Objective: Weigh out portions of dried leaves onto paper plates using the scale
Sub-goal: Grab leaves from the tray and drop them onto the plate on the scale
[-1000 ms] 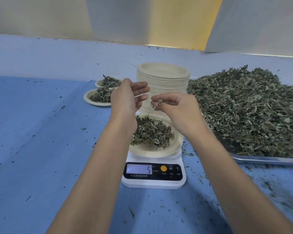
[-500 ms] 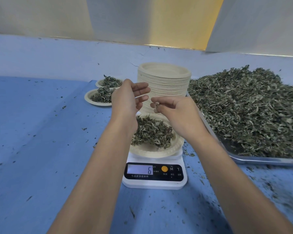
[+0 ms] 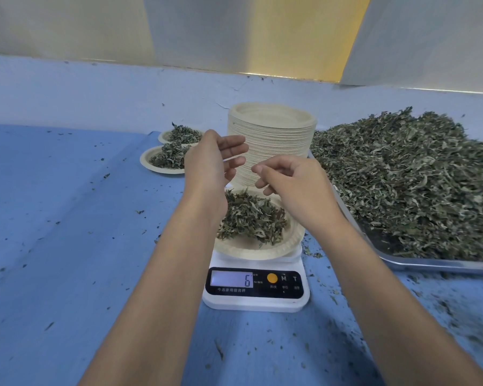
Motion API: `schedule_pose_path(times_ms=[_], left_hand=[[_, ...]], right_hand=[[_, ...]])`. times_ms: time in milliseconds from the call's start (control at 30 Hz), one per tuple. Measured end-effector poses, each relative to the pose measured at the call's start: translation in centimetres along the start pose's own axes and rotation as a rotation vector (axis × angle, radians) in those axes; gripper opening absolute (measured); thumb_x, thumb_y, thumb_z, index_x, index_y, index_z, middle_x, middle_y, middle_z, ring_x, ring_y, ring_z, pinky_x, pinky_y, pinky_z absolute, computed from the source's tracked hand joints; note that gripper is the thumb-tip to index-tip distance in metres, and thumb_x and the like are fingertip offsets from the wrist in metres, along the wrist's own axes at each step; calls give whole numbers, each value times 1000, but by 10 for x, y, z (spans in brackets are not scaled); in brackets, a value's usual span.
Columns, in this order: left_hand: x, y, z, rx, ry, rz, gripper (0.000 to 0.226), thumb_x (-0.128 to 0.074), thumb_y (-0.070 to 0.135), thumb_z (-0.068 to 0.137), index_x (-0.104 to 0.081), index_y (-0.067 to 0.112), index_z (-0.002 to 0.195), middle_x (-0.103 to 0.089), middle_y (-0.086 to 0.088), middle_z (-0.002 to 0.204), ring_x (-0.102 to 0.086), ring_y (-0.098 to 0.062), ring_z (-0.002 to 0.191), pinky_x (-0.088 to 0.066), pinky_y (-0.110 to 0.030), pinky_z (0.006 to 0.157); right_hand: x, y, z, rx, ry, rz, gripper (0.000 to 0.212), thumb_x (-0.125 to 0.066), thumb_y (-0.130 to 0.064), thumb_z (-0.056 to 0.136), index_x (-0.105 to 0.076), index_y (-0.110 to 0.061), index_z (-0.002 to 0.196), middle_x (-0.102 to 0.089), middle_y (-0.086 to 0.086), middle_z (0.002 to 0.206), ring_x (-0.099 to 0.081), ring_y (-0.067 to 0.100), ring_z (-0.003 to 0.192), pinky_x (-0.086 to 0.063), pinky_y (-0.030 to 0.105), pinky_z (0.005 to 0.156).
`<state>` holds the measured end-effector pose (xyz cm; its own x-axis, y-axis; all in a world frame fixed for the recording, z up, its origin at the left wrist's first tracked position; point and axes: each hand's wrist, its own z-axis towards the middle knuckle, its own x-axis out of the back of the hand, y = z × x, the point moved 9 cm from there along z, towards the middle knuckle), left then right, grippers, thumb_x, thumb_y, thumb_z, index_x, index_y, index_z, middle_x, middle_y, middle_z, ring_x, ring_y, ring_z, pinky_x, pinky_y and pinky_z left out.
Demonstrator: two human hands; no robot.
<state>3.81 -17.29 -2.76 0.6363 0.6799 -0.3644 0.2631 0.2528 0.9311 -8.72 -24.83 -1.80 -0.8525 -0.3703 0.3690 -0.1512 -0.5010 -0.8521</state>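
A white digital scale point(image 3: 255, 291) stands on the blue cloth, and its display reads 6. On it sits a paper plate point(image 3: 285, 247) with a heap of dried leaves point(image 3: 248, 218). My left hand point(image 3: 211, 162) hovers above the plate's left side, fingers straight and empty. Over the plate's right side, my right hand point(image 3: 293, 185) hangs with loosely bent fingers that hold nothing. A big pile of dried leaves point(image 3: 416, 182) fills a metal tray point(image 3: 430, 264) at the right.
A tall stack of paper plates point(image 3: 271, 140) stands just behind the scale. Two filled plates point(image 3: 168, 160) lie at the back left. Leaf crumbs are scattered over the blue cloth. A pale wall closes off the back.
My right hand held a pinch of leaves a second ago; its fingers have loosened and hold nothing now. The display went from 5 to 6. My left hand stayed put.
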Motion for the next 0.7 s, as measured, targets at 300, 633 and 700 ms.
schedule_pose_path(times_ms=[300, 633, 700], left_hand=[[-1, -1, 0, -10, -9, -12, 36, -37, 16, 91, -67, 15, 72, -70, 7, 64, -57, -8, 58, -42, -17, 55], [-41, -10, -15, 11, -147, -51, 35, -36, 12, 91, -65, 7, 73, -67, -3, 64, -58, -9, 52, -45, -15, 50], [-55, -16, -21, 29, -200, -25, 35, -36, 11, 91, -65, 6, 72, -67, -4, 63, -58, -10, 53, -45, -17, 51]], right_hand=[[0, 1, 1, -9, 3, -48, 11, -64, -19, 86, -73, -22, 83, -56, -10, 54, -48, -5, 43, -35, 11, 49], [24, 11, 6, 32, 52, -49, 18, -63, -19, 86, -66, -34, 78, -66, -13, 73, -61, 2, 68, -50, 22, 71], [47, 28, 8, 4, 121, -81, 19, -61, -15, 87, -68, -33, 83, -67, -13, 79, -58, 2, 71, -48, 23, 72]])
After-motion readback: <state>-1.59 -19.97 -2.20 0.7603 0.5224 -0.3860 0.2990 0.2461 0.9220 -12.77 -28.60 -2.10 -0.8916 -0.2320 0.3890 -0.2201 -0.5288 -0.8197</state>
